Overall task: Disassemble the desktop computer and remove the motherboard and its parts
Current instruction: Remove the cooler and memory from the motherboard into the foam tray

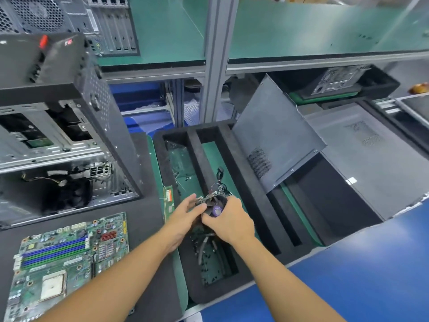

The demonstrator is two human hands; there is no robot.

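Both my hands hold a black cooler fan (214, 206) with a purple hub sticker over the black foam tray (246, 182). My right hand (228, 219) grips the fan from the right, fingers curled round it. My left hand (185, 213) supports its left side, fingers partly curled against it. Thin wires trail from the fan's far side. The green motherboard (62, 263) lies flat on the dark mat at lower left, its CPU socket and blue and green memory slots showing. The open computer case (58, 140) stands at left.
The tray's compartment below my hands holds several small black screws (209, 263). A small green card (169, 198) leans at the tray's left wall. A grey side panel (274, 138) leans against the tray's right; another panel (371, 159) lies beyond. Another tower (69, 17) stands on the upper shelf.
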